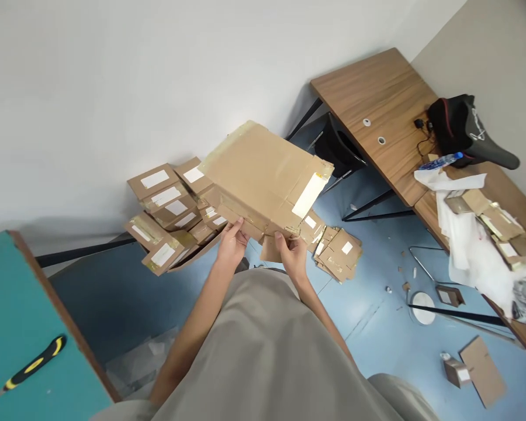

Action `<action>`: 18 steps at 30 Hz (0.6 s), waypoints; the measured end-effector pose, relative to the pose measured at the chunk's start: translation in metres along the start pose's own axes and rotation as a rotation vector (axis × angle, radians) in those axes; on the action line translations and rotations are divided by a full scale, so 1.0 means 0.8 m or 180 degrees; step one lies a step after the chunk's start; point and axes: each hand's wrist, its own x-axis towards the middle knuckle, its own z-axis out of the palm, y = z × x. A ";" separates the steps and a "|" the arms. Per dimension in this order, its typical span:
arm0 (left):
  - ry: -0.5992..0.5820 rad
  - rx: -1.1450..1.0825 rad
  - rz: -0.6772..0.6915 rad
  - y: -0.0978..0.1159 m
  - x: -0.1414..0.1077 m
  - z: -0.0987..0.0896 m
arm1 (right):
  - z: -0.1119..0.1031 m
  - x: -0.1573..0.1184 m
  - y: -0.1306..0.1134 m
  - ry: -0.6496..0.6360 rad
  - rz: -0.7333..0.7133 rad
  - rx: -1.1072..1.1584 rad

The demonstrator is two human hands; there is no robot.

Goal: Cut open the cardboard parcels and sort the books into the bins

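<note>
In front of me a large flattened cardboard box (263, 169) is held up, with a long white label (310, 195) near its right edge. The near edge of the cardboard is pinched by my left hand (234, 242), thumb on top. A little to the right, my right hand (293, 252) grips the same near edge at a flap. Behind and left of the cardboard is a pile of small labelled boxes (169, 207), partly hidden by it. On the floor to the right lies a stack of flattened boxes (339, 252).
A yellow and black utility knife (34, 363) lies on the teal table (9, 292). At right, wooden desks (377, 111) bear a black bag (456, 126), a plastic bottle (440, 161), white wrapping (464, 251) and cardboard. A black chair (335, 149) stands beneath. Cardboard scraps litter the blue floor.
</note>
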 end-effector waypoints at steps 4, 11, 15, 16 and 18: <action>-0.0048 -0.0045 0.0006 0.028 0.018 -0.029 | 0.002 0.013 -0.011 -0.0344 -0.0308 -0.0116; 0.0121 -0.0105 -0.0007 0.062 0.033 -0.060 | 0.027 0.034 -0.043 -0.0741 -0.0522 -0.0274; 0.0185 -0.0194 -0.0020 0.071 0.039 -0.068 | 0.066 0.042 -0.060 -0.0911 -0.0400 -0.0399; 0.0172 -0.0233 -0.0031 0.072 0.041 -0.071 | 0.076 0.044 -0.064 -0.0944 -0.0424 -0.0395; 0.0120 -0.0278 -0.0084 0.072 0.046 -0.077 | 0.095 0.045 -0.070 -0.0992 -0.0580 -0.0402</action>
